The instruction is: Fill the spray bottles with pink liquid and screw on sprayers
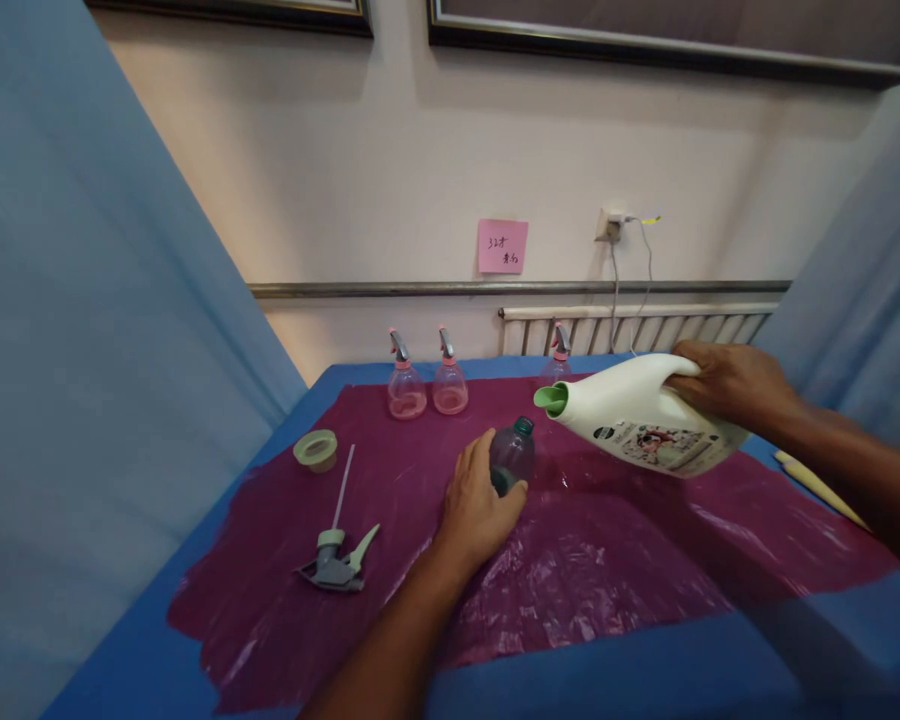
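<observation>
From my remote station I record two bare hands at work over a purple plastic sheet point(585, 585) spread on a blue surface point(645, 675). The left hand point(481, 500), slightly right of centre, is curved about the side of a dark, translucent bottle point(519, 452), its thumb near the base. The bottle stands upright on the sheet, its green neck uncovered; some dark content shows low inside.

The right hand point(731, 382), at centre right, is closed on the handle of a white jug point(630, 410). I find the jug tipped onto its side in the air, its green spout point(551, 400) pointing left, near the bottle's neck and apart from it.

At lower left I note a grey trigger sprayer point(332, 565) with its tube, lying on the sheet. Above it sits a pale green round item point(318, 462), its kind unclear to me. Two clear spray bottles point(407, 400) holding pink liquid stand upright at upper centre; a third spray bottle point(559, 370) is partly hidden behind the jug.
</observation>
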Available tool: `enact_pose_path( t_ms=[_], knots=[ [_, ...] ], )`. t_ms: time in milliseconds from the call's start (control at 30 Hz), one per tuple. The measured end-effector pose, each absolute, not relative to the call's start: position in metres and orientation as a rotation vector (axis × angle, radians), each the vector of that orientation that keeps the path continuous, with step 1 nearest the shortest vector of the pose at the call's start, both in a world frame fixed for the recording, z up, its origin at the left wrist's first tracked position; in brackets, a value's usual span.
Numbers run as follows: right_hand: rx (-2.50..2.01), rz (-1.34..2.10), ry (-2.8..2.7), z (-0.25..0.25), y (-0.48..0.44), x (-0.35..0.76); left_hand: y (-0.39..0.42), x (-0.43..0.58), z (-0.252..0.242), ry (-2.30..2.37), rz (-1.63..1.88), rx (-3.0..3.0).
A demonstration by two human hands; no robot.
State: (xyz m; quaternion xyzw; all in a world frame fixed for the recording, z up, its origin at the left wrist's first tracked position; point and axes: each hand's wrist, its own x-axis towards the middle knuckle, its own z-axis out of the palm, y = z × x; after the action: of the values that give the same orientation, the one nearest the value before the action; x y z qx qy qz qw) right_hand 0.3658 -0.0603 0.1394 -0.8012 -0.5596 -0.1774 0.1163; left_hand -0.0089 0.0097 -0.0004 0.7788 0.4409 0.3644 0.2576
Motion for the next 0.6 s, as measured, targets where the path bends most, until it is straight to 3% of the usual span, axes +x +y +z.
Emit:
enact_pose_path(
  t_ms=[600],
  knots=[
    [-2.338,-0.669,-1.836,0.162,-0.060,0.366,0.005,-0.006,0.003,1.185,0.968,2.119]
  ],
)
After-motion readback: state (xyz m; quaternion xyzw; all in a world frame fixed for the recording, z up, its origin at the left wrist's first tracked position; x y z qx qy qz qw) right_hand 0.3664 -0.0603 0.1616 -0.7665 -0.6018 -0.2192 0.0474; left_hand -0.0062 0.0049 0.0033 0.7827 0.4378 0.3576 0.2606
